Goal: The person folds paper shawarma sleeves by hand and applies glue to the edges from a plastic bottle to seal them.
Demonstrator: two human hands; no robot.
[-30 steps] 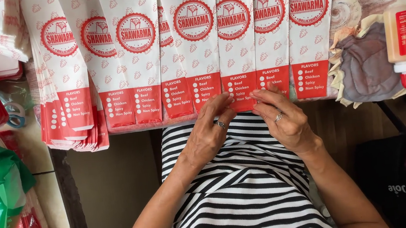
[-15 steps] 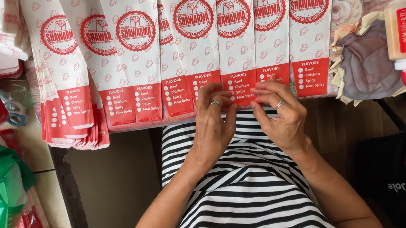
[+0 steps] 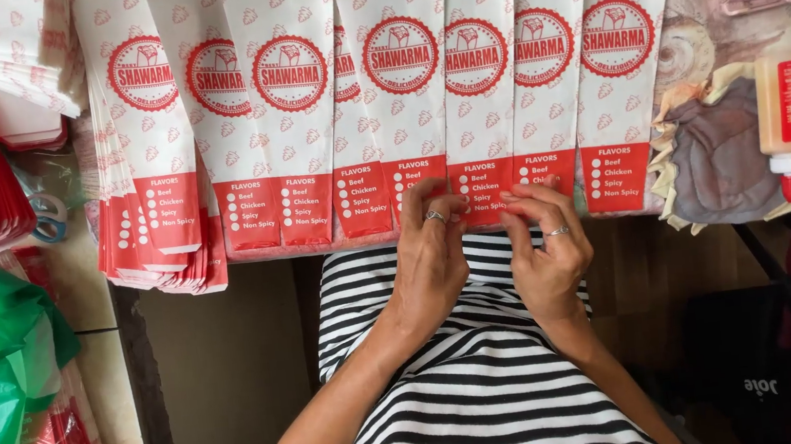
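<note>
Glue bottle point(image 3: 786, 117) stands well right; my left hand point(image 3: 433, 252) and right hand point(image 3: 545, 245) pinch one red-and-white paper sleeve's point(image 3: 477, 96) bottom edge

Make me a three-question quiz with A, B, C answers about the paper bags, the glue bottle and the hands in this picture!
1. Where is the glue bottle?
A. To the right of the row of paper bags
B. On the green plastic bag
C. In the left hand

2. What colour is the bottom band of each paper bag?
A. Blue
B. Red
C. Yellow

3. What are the two hands doing?
A. Resting flat on the lap
B. Holding scissors
C. Touching the bottom edge of a bag with the fingertips

Answers:
1. A: the bottle lies on the cloth at the right, past the last bag.
2. B: every white bag ends in a red band.
3. C: the left hand and right hand meet at the red edge of a middle bag, fingers bent onto it.
</note>
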